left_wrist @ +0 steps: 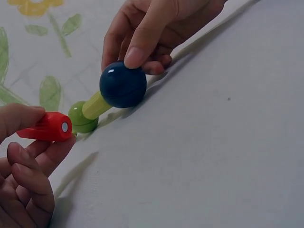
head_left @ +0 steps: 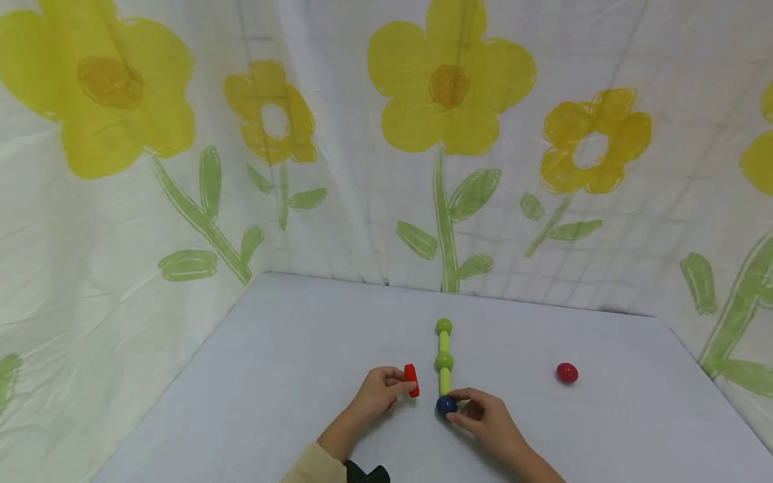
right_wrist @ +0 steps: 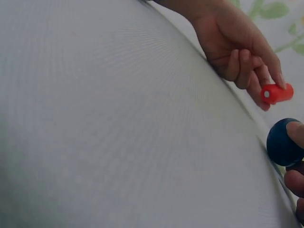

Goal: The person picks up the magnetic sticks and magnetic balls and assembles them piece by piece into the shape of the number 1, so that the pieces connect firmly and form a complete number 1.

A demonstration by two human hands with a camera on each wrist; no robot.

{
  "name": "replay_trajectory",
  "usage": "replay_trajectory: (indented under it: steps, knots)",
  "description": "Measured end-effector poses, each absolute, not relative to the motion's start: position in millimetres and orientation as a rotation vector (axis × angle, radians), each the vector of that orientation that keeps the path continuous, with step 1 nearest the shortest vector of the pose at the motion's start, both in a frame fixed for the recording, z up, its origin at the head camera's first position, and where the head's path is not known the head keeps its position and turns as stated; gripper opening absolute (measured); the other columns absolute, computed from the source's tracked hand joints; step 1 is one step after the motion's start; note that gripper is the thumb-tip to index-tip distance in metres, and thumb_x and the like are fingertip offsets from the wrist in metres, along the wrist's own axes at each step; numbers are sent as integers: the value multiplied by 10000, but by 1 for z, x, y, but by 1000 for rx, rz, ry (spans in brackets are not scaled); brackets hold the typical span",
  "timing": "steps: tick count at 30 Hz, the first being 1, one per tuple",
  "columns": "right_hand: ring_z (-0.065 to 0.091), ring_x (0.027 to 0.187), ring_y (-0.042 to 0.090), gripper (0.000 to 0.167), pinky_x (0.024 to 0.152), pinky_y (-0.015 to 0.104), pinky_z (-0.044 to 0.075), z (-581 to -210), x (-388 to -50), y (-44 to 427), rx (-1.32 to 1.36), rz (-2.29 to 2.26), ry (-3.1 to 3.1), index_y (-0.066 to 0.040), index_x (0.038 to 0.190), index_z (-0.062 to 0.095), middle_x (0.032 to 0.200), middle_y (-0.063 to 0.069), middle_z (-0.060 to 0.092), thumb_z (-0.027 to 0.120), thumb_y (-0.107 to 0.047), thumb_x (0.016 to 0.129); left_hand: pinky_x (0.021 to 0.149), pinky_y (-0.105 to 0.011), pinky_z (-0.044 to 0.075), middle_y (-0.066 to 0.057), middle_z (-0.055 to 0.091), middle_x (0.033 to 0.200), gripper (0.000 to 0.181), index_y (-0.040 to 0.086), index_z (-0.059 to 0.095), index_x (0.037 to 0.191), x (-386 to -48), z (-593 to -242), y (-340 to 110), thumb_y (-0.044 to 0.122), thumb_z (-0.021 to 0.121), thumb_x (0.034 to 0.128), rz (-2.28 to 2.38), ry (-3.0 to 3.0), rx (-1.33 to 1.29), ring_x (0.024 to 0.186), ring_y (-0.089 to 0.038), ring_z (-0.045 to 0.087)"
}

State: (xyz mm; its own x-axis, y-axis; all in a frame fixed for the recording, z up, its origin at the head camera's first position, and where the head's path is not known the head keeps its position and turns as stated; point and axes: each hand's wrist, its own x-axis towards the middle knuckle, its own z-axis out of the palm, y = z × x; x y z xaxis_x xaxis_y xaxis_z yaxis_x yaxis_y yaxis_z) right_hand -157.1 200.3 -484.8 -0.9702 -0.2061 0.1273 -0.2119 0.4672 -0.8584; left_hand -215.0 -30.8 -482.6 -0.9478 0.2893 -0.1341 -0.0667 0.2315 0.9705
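My left hand (head_left: pixel 379 394) pinches a short red rod (head_left: pixel 411 380) between thumb and fingers, just left of a row of joined pieces. A round silvery spot shows on the rod's end in the left wrist view. With thumb and fingertips my right hand (head_left: pixel 486 417) holds a dark blue ball (head_left: pixel 446 405) at the near end of that row. Beyond the ball run a yellow-green rod (head_left: pixel 445 381), a green ball (head_left: pixel 443 361), another yellow-green rod (head_left: pixel 443 341) and a far green ball (head_left: pixel 443 326). The red rod and the blue ball are apart.
A red ball (head_left: pixel 567 373) lies by itself on the white table (head_left: pixel 302 335), to the right of the row. Behind the table hangs a white curtain (head_left: pixel 344 201) printed with yellow flowers. A black band (head_left: pixel 367 472) shows at the left wrist.
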Motion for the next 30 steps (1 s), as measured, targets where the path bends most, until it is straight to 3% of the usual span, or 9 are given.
replay_trajectory:
  steps: [30]
  knots:
    - [532,684,46,320,590,223,463,-489,-164,201,398,1562,-2652,-31,1106,679,997,94,663,777,-164,832,411,-159,292,31,561,589,78,37,715,878,-177,-466,-19,114,703,876,1509,2024,306,413,-41,373]
